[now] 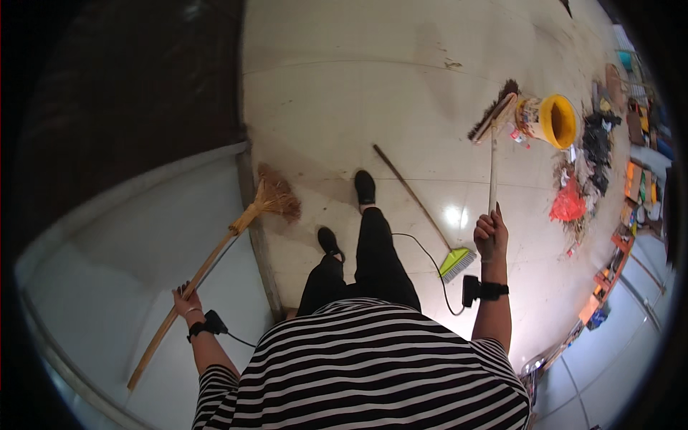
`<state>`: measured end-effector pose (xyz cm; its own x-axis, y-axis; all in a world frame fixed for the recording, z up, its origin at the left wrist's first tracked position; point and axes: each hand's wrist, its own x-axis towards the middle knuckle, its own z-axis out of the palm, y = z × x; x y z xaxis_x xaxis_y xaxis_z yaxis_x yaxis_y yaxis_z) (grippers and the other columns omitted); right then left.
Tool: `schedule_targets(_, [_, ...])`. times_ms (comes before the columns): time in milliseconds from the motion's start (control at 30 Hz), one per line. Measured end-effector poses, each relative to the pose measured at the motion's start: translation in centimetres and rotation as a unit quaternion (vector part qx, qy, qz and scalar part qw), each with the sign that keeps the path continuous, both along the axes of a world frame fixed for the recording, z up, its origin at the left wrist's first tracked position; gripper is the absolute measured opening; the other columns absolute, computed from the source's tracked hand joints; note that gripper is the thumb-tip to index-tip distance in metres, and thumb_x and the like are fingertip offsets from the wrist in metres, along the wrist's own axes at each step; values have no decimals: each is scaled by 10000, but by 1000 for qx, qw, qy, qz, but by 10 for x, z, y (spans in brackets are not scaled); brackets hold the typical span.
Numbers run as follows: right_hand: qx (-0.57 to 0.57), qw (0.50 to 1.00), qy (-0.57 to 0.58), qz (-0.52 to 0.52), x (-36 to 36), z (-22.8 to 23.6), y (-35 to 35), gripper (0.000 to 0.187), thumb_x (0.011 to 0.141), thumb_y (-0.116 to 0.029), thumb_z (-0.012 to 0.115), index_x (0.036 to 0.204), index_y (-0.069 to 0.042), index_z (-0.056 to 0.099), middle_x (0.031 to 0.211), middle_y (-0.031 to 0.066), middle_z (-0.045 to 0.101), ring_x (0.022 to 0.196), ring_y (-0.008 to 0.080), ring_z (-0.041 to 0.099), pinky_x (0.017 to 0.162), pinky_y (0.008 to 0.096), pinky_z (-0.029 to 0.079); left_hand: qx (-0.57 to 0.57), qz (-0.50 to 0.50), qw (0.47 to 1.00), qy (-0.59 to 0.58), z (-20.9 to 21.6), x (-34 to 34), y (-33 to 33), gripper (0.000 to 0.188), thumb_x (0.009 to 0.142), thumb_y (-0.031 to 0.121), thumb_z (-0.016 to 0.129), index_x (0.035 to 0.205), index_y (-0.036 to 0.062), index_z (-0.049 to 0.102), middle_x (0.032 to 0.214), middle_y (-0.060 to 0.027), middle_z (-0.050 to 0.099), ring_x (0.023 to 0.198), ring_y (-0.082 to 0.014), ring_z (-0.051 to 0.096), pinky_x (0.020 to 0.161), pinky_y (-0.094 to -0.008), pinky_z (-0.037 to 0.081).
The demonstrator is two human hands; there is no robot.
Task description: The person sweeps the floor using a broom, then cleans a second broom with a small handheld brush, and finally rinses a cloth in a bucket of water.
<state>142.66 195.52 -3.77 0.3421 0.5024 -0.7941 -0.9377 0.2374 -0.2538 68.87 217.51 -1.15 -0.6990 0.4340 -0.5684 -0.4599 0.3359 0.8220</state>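
Note:
Closed around the wooden handle of a straw broom (241, 223) is my left hand (188, 299), out to the left. That broom's reddish-brown bristles are down by the floor beside the wall's corner. On the right, my right hand (491, 234) grips the pale handle of a push broom (494, 161) with a wide head of dark bristles. Its head lies near a yellow bucket (560, 122). Between my feet and my right arm a third broom, with a lime-green head (454, 263) and a thin brown handle, lies on the tiled floor.
Along the right lies litter, with a red plastic bag (567, 200) and black plastic bags (596, 140). Farther right stand low shelves (609, 276) with mixed goods. A pale wall (143, 236) bounds the left side. Dirt bits (453, 65) lie on the far floor.

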Motion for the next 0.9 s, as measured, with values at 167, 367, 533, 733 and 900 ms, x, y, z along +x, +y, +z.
schedule_targets(167, [67,985,149,58,-114,44,27,117,870,-140,342,809,-106,435,579,-21,327,424,57,316,355,194,284,45,-88,995,-29,-21,-37,-26,248,827,268,491,837,21,501,771,-95,533,786,-247,524,725,-385,436])
schedule_targets(367, [33,938,284,194,-252,43,65,157,836,-150,391,684,-115,374,550,-45,301,425,54,302,382,201,261,53,-87,994,-37,-21,-10,-21,236,798,254,549,836,24,509,740,-80,548,735,-215,543,698,-346,441])
schedule_targets(533, [-62,922,168,342,-332,22,88,69,809,-78,390,838,-132,360,565,-20,313,431,68,319,377,202,259,15,-123,992,23,-23,0,-18,206,779,228,579,880,60,517,770,-53,571,740,-157,555,669,-286,442])
schedule_targets(733, [-54,868,91,485,-344,32,118,199,793,-52,393,948,-145,310,586,19,378,441,100,375,355,233,278,15,-189,973,136,-17,-6,-24,211,788,250,564,839,47,542,732,-57,587,666,-140,563,555,-247,440])
schedule_targets(900, [-104,706,-105,693,-347,38,179,372,759,-96,471,1104,-109,336,600,39,421,452,137,410,352,260,302,-43,-65,978,194,22,19,-26,373,761,396,561,853,35,544,711,-48,556,607,-119,530,455,-231,406])
